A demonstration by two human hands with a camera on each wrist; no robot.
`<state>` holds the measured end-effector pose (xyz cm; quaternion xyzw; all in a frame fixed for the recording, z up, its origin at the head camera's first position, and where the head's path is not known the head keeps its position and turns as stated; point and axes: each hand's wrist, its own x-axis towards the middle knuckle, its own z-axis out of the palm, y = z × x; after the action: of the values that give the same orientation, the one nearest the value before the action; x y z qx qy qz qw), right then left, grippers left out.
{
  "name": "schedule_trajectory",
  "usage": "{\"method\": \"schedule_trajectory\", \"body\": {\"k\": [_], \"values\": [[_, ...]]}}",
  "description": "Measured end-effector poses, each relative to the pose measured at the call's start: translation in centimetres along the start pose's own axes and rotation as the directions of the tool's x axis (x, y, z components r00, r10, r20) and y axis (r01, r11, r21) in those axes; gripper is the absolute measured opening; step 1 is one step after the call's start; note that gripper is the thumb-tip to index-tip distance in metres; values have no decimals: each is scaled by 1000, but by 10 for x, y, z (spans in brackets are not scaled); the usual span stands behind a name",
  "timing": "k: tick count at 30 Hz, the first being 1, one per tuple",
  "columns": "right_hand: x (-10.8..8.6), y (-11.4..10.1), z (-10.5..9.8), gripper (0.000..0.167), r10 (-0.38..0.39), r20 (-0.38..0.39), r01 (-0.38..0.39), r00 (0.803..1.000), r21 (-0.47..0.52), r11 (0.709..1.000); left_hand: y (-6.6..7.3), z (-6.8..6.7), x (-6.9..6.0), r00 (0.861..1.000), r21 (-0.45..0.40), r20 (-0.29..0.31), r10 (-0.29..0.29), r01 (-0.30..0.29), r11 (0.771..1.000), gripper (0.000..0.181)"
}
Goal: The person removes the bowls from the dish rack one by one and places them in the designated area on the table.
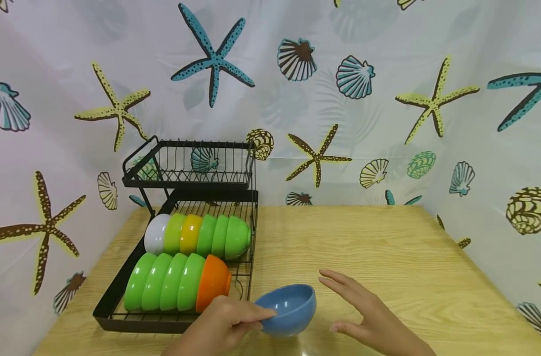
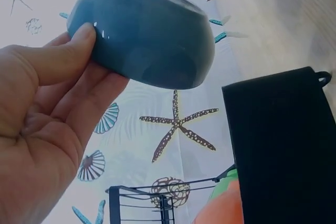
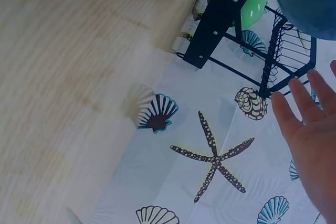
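A blue bowl is tilted above the table's near edge, right of the dish rack. My left hand pinches its rim, thumb on one side and fingers on the other, as the left wrist view also shows with the bowl above the palm. To the right of the bowl, apart from it, my right hand holds nothing, its fingers extended and thumb spread. In the right wrist view, part of the blue bowl shows beyond the right hand's fingers.
A black two-tier dish rack stands at left. On its lower tier, a front row has several green bowls and an orange bowl; a back row has white, yellow and green bowls. The wooden table meets a patterned curtain.
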<state>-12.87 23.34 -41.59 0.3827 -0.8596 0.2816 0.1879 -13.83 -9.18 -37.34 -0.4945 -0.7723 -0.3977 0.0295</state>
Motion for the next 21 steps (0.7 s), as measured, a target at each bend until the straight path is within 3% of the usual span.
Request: {"method": "schedule_trajectory", "body": {"k": [4, 8, 15, 21], "values": [[1, -4, 5, 69, -142, -49, 145, 989, 72, 987, 0, 5, 2, 998, 12, 17, 65, -65, 998, 37], [3, -7, 11, 52, -266, -123, 276, 956, 76, 958, -1, 10, 2, 997, 4, 37, 65, -65, 998, 36], [5, -14, 16, 26, -351, -192, 373, 917, 95, 923, -1, 15, 4, 989, -14, 110, 95, -94, 995, 35], [13, -18, 15, 12, -431, -210, 467, 878, 169, 868, -4, 16, 6, 977, 92, 103, 186, -195, 976, 34]]}}
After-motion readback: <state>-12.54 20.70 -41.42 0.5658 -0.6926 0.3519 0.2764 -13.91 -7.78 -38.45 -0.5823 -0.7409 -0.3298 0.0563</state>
